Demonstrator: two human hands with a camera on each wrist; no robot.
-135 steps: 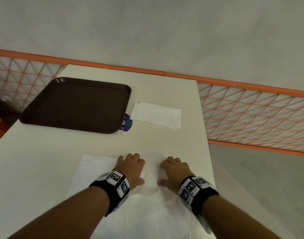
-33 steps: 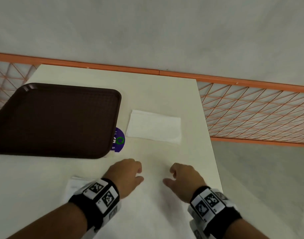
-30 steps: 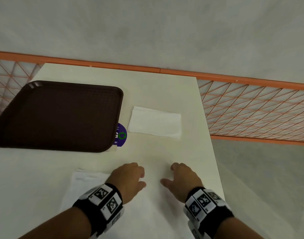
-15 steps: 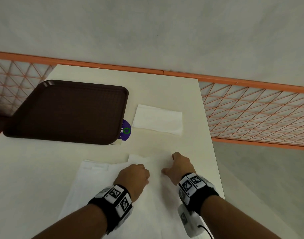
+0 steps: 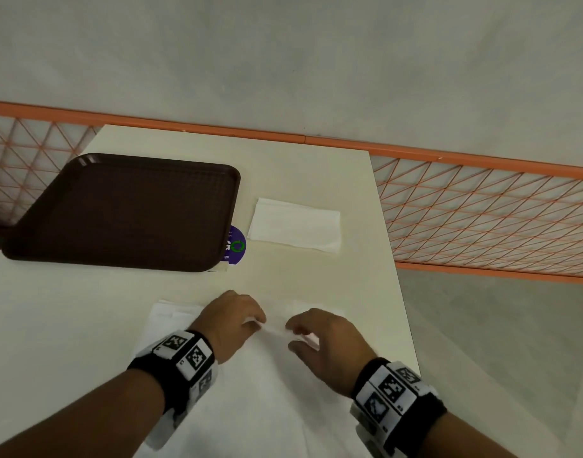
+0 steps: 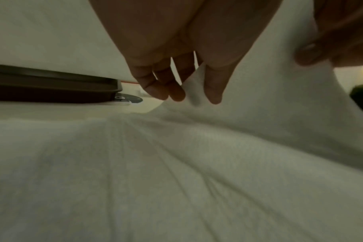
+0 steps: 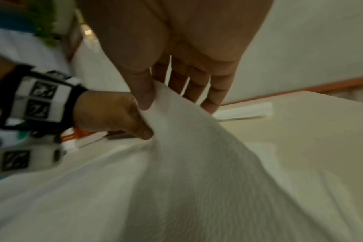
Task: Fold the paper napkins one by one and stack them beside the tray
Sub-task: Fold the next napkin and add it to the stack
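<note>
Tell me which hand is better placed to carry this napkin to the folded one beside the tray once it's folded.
Probably the right hand. Both hands pinch the lifted napkin, but the folded napkin lies right of the tray, straight ahead of the right hand, while the left hand would have to cross over.

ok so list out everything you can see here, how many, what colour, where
tray: one, dark brown, far left of the table
folded napkins: one white pile, right of the tray; count in it cannot be told
sticker: one, purple with a green mark, partly under the tray's right edge
unfolded napkin: one, white, near edge of the table, far edge lifted by both hands; more white paper shows beneath it on the left
table: one, cream
railing: one, orange lattice, behind and to the right of the table
wrist bands: two, black with white marker tags, one on each wrist
left hand: pinches the napkin's far edge
right hand: pinches the same edge
</note>
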